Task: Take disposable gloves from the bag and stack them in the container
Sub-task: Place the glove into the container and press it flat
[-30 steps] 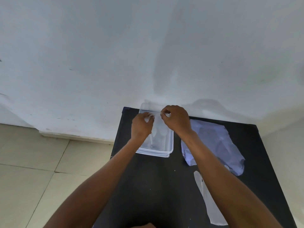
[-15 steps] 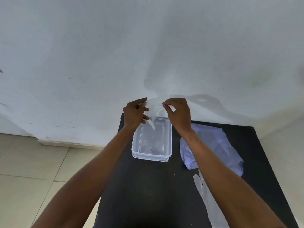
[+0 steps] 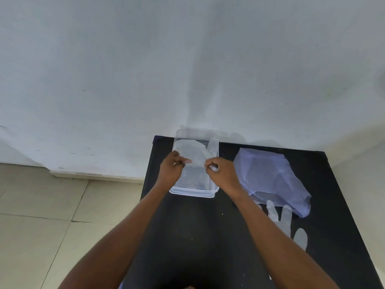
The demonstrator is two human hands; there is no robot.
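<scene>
A clear plastic container (image 3: 193,189) stands at the far left of the black table. My left hand (image 3: 171,168) and my right hand (image 3: 221,173) both pinch the near edge of a thin translucent glove (image 3: 192,150), which lies spread over the container's far half, one finger reaching its far right rim. The pale blue plastic bag (image 3: 270,178) lies flat to the right of the container. Another translucent glove (image 3: 285,222) rests on the table in front of the bag, partly hidden behind my right forearm.
The black table (image 3: 208,236) is pushed against a white wall (image 3: 187,69). Its left edge drops to a beige tiled floor (image 3: 52,215). The container's far end overhangs the table's back edge against the wall.
Both hands, which held the glove up above the container's far end half a second ago, have come down and toward me. The glove now lies spread in the container.
</scene>
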